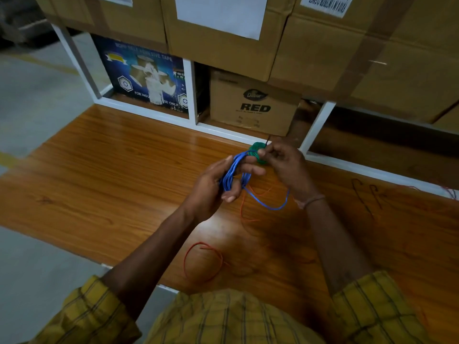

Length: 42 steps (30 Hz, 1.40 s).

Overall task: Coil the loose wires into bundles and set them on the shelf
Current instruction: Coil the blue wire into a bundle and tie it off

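Note:
My left hand (216, 187) holds a coil of blue wire (229, 176) wound in several loops around its fingers. A loose blue tail (269, 207) sags from the coil toward my right wrist. My right hand (283, 162) pinches something at its fingertips, beside the top of the coil. A small green wire bundle (255, 148) lies on the wooden board (111, 175) just behind both hands, partly hidden. A loose red-orange wire (198, 259) curls on the board near my body, and another strand (242, 209) runs under the hands.
A white-framed shelf (191, 93) stands behind the board, holding a blue adhesive-tape carton (146, 75) and a brown "RED" carton (250, 103). Large cardboard boxes (223, 26) are stacked above. Thin reddish wire (449, 192) lies at the far right. Grey floor (37, 95) lies left.

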Each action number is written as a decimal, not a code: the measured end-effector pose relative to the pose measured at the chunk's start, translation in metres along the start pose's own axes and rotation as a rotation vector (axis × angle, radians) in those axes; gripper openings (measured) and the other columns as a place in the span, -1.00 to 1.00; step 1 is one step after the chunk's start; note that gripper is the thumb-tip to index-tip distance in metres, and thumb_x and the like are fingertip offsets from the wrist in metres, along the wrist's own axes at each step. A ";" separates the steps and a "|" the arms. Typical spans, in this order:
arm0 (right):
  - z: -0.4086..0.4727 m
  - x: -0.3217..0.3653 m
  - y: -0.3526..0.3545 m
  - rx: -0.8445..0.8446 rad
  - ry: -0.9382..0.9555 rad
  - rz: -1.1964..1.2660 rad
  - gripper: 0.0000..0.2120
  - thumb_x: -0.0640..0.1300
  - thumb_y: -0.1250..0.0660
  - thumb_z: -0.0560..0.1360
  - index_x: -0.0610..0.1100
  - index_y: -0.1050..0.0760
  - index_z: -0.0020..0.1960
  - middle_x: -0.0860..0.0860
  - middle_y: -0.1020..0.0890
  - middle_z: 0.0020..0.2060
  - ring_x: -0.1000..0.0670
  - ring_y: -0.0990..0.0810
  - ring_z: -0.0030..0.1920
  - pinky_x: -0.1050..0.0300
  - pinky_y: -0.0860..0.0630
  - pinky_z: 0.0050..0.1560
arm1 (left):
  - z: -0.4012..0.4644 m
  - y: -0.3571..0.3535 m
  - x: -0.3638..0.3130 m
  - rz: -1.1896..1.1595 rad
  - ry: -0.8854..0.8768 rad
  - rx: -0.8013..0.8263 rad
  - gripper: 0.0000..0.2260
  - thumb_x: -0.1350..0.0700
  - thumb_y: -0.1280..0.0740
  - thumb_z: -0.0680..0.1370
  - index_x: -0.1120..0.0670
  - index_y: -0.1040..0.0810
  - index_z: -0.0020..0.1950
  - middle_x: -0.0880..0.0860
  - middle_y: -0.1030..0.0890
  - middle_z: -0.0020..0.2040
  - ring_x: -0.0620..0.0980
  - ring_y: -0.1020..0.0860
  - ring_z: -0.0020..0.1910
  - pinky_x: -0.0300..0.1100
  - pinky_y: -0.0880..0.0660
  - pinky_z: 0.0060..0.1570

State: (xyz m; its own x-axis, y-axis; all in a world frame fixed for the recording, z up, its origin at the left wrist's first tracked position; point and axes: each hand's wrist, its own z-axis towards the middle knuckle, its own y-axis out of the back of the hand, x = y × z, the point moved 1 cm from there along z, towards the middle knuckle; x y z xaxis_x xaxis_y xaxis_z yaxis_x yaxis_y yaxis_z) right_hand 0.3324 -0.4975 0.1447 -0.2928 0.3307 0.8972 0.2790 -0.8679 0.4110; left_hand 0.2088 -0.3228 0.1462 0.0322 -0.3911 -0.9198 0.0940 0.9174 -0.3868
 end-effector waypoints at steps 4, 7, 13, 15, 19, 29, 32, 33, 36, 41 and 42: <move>-0.019 -0.026 -0.024 0.067 -0.111 -0.020 -0.81 -0.02 -0.32 0.60 -0.07 -0.68 0.02 0.18 -0.63 -0.26 0.16 -0.57 -0.21 0.11 -0.49 -0.09 | 0.005 -0.003 -0.011 -0.075 -0.022 -0.028 -0.52 0.08 0.04 0.79 0.41 -0.41 0.47 0.28 -0.66 0.27 -0.10 -0.33 -0.55 -0.26 -0.25 -0.44; -0.040 -0.024 -0.043 0.134 -0.184 0.044 -0.60 0.17 -0.31 0.54 -0.19 -0.58 -0.10 0.05 -0.56 -0.36 0.16 -0.49 -0.37 0.20 -0.41 -0.30 | 0.014 -0.005 -0.017 -0.143 -0.035 -0.051 -0.52 0.05 0.04 0.81 0.40 -0.38 0.50 0.26 -0.63 0.35 -0.10 -0.38 -0.49 -0.30 -0.45 -0.36; -0.063 -0.021 -0.058 0.491 -0.228 -0.060 -0.74 -0.15 -0.25 0.69 0.00 -0.44 0.36 -0.06 -0.63 -0.25 -0.03 -0.55 -0.47 0.13 -0.45 -0.48 | 0.032 0.004 -0.025 -0.149 -0.102 -0.117 -0.59 0.00 0.03 0.81 0.25 -0.45 0.38 0.24 -0.60 0.42 -0.08 -0.60 -0.29 -0.25 -0.39 -0.31; -0.068 -0.019 -0.058 0.573 -0.166 -0.223 -0.53 -0.24 -0.26 0.66 0.01 -0.24 0.50 -0.13 -0.66 -0.14 -0.12 -0.61 -0.45 0.05 -0.51 -0.51 | 0.041 0.011 -0.029 -0.140 -0.110 -0.174 -0.56 0.00 0.03 0.81 0.31 -0.40 0.42 0.23 -0.61 0.41 -0.08 -0.65 -0.26 -0.27 -0.42 -0.32; -0.073 0.001 -0.057 0.696 -0.114 -0.358 -0.57 -0.27 -0.28 0.61 -0.09 -0.26 0.43 -0.10 -0.69 -0.17 -0.15 -0.65 -0.48 -0.03 -0.55 -0.55 | 0.044 0.014 -0.021 0.114 -0.109 -0.216 -0.64 0.01 -0.01 0.81 0.21 -0.43 0.42 0.15 -0.64 0.38 0.05 -0.75 -0.09 -0.22 -0.62 -0.18; -0.044 0.056 0.004 0.902 -0.275 -0.005 -0.71 -0.26 -0.41 0.59 -0.33 -0.50 0.27 -0.10 -0.65 -0.36 0.11 -0.41 -0.63 0.27 -0.36 -0.61 | 0.033 0.016 0.001 1.054 -0.151 0.002 -0.72 -0.07 -0.07 0.78 0.10 -0.44 0.16 -0.07 -0.63 -0.05 -0.04 -0.58 -0.24 0.14 -0.56 -0.09; -0.037 0.057 0.017 0.944 -0.274 0.048 -0.67 -0.28 -0.41 0.58 -0.31 -0.49 0.32 -0.13 -0.67 -0.32 0.09 -0.46 -0.57 0.23 -0.44 -0.56 | 0.030 0.020 0.001 1.099 -0.131 0.068 -0.70 -0.08 -0.09 0.77 0.11 -0.47 0.14 0.00 -0.61 -0.06 -0.07 -0.54 -0.19 0.14 -0.53 -0.03; -0.036 0.058 0.022 0.946 -0.265 0.089 -0.64 -0.29 -0.40 0.57 -0.30 -0.47 0.34 -0.16 -0.67 -0.29 0.07 -0.49 -0.54 0.21 -0.46 -0.54 | 0.029 0.021 0.000 1.081 -0.123 0.080 -0.71 -0.05 -0.11 0.76 0.13 -0.48 0.13 0.03 -0.59 -0.07 -0.05 -0.53 -0.16 0.11 -0.51 -0.01; -0.031 0.057 0.036 0.900 -0.224 0.308 -0.60 -0.33 -0.36 0.57 -0.30 -0.38 0.37 -0.25 -0.64 -0.22 0.03 -0.52 -0.49 0.19 -0.49 -0.51 | 0.024 0.021 -0.003 0.812 0.023 0.081 -0.75 0.06 -0.18 0.77 0.19 -0.56 0.17 0.01 -0.54 -0.15 -0.11 -0.49 -0.24 -0.19 -0.45 -0.18; -0.024 0.028 0.026 0.667 -0.299 0.966 -0.78 -0.08 -0.46 0.54 -0.24 -0.58 0.03 -0.13 -0.61 -0.24 0.11 -0.55 -0.44 0.29 -0.50 -0.49 | 0.014 0.007 -0.007 0.350 0.070 0.200 -0.63 0.10 -0.04 0.80 -0.04 -0.61 0.01 0.03 -0.40 -0.30 -0.08 -0.27 -0.38 -0.20 -0.16 -0.40; -0.023 0.021 0.020 0.637 -0.354 1.118 -0.79 -0.09 -0.46 0.54 -0.25 -0.60 0.01 -0.14 -0.61 -0.23 0.10 -0.57 -0.41 0.28 -0.53 -0.45 | 0.014 0.006 -0.006 0.288 0.078 0.210 -0.62 0.07 -0.03 0.80 -0.05 -0.63 0.04 0.04 -0.38 -0.29 -0.04 -0.23 -0.37 -0.15 -0.14 -0.39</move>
State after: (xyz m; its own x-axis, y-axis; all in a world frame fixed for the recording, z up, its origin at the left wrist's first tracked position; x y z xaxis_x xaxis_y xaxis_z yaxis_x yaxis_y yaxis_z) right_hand 0.3108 -0.5168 0.1678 0.5967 -0.2783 0.7526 0.6159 -0.4424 -0.6519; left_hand 0.2231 -0.3161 0.1508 0.0121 -0.1051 -0.9944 0.2952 0.9505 -0.0969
